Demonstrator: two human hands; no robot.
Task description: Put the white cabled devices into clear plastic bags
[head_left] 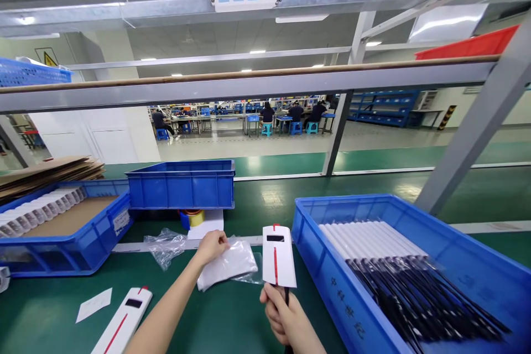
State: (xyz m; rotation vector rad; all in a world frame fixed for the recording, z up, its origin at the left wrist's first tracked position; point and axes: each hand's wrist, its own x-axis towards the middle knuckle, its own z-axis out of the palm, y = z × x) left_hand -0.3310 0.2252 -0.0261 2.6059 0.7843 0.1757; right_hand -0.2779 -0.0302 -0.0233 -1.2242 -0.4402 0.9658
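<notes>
My right hand (282, 312) is closed around the black lower part of a flat white device (279, 268), held upright with its small dark window, red stripe and red tip showing. To the left, my left hand (213, 246) has its fingers pinched together at the upper edge of a stack of thin white plastic bags (232, 263). A second white device (123, 321) of the same look lies on the green table, partly behind my left forearm. Beside it is a small white paper slip (94, 305).
A blue bin (332, 282) at right holds rows of white devices with black cables. At left, another blue bin (99, 243) holds white pieces; cardboard sheets (50, 174) lie behind. A blue crate (182, 188) stands near tape rolls (193, 218). Crumpled clear plastic (166, 246) lies nearby.
</notes>
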